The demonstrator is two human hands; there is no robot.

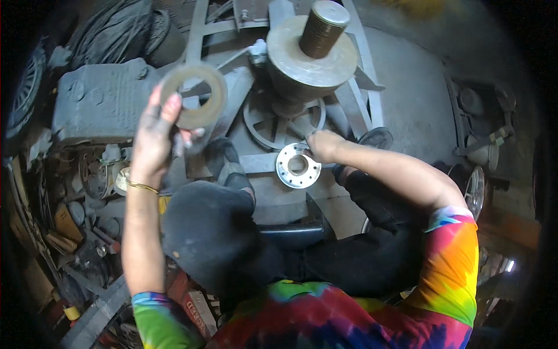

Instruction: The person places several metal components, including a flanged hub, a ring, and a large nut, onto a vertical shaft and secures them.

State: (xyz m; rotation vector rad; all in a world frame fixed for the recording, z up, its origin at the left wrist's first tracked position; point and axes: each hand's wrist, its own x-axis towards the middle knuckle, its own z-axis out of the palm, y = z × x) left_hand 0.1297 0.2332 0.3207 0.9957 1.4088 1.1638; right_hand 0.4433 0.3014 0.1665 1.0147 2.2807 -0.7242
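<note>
Raised at the left, my left hand (156, 136) grips a flat brownish ring (200, 71), thumb and fingers closed on its near left edge. The ring is slightly blurred and has a large open centre. My right hand (325, 145) is closed at the upper right edge of a shiny silver flange (283, 173), which has a central bore and small holes around its face. Its fingertips are partly hidden. Beyond both hands a thick threaded shaft (321, 36) rises from a round pale metal plate (285, 49) on a drum-like body.
A grey metal frame (347, 107) surrounds the drum, with a spoked wheel (251, 119) beneath it. At the left lie a dusty grey tank (96, 102) and piled metal parts (96, 174). My legs (372, 244) are bent below the flange. More machinery (479, 119) stands at right.
</note>
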